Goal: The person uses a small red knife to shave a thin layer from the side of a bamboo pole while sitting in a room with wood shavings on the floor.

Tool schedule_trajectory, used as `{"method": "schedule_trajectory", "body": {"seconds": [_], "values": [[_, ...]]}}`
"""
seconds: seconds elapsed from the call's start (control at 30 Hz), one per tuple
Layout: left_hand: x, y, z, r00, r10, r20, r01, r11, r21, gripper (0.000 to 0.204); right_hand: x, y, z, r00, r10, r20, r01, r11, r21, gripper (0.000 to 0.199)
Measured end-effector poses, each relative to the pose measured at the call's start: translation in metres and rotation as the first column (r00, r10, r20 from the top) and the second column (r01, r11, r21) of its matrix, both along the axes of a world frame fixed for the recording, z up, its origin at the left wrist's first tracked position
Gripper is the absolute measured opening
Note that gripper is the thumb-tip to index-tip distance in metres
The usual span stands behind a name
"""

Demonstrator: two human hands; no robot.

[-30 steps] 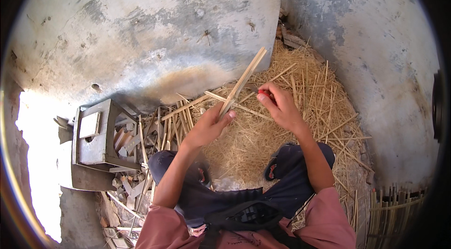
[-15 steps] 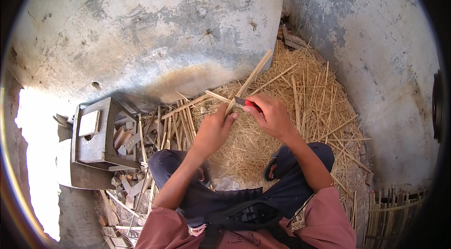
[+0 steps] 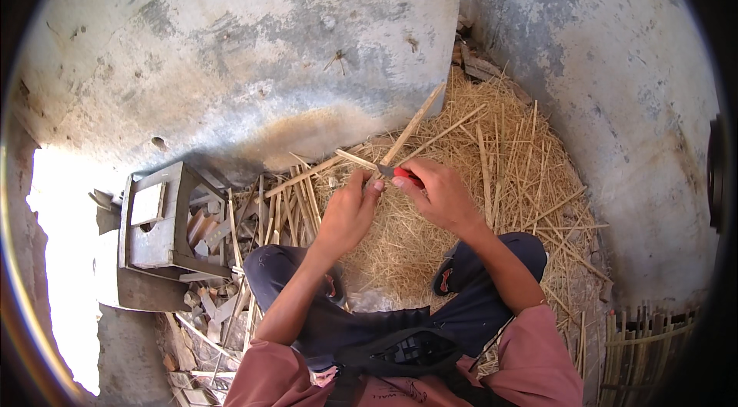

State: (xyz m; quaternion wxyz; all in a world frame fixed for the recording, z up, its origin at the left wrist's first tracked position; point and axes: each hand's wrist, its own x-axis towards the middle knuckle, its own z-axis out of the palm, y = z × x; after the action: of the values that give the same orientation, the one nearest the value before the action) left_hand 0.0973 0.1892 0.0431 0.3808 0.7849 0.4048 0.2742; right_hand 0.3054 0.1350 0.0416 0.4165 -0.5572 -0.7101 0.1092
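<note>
My left hand (image 3: pixel 350 211) is closed round the near end of a pale bamboo strip (image 3: pixel 413 124), which slants up and away to the right. In my right hand (image 3: pixel 442 193) is a knife with a red handle (image 3: pixel 406 175). Its dark blade (image 3: pixel 386 169) lies against the strip just beyond my left thumb. Both hands are close together above a heap of fine straw-coloured shavings (image 3: pixel 415 253). The lower end of the strip is hidden in my left fist.
Loose bamboo sticks (image 3: pixel 484 161) lie on the shavings to the right and at the left. A grey wooden box (image 3: pixel 157 242) stands at the left beside broken rubble (image 3: pixel 211 303). A weathered wall (image 3: pixel 254 46) rises in front. A slatted bamboo piece (image 3: pixel 646 353) is at the lower right.
The knife blade has moved slightly down the strip toward my left hand, and my right hand has shifted a little lower. The strip is turned slightly, showing a narrower side.
</note>
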Motion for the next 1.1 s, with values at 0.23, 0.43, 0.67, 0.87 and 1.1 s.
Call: {"method": "schedule_trajectory", "body": {"seconds": [0.23,0.43,0.67,0.87,1.1], "values": [[0.001,-0.001,-0.004,1.000,0.026,-0.002,-0.025,0.995,0.098,0.045,-0.002,0.000,-0.007,0.998,0.040,-0.056,-0.040,0.999,-0.008,0.029],[-0.003,0.002,-0.005,1.000,0.028,0.009,-0.029,0.991,0.134,0.044,-0.004,0.002,-0.008,0.995,0.072,-0.066,-0.073,0.997,-0.018,0.024],[-0.003,0.003,-0.001,0.991,-0.023,0.134,0.011,0.996,0.092,0.038,-0.004,0.002,-0.007,0.995,0.098,-0.026,-0.097,0.995,0.033,0.027],[-0.004,0.004,-0.002,0.988,-0.015,0.153,-0.004,0.992,0.126,0.040,-0.008,0.001,-0.011,0.992,0.089,-0.085,-0.084,0.995,0.053,0.028],[-0.002,0.002,0.000,0.976,0.002,0.217,-0.023,0.995,0.092,0.040,-0.013,0.000,-0.009,0.995,0.058,-0.077,-0.054,0.997,0.056,0.027]]}}
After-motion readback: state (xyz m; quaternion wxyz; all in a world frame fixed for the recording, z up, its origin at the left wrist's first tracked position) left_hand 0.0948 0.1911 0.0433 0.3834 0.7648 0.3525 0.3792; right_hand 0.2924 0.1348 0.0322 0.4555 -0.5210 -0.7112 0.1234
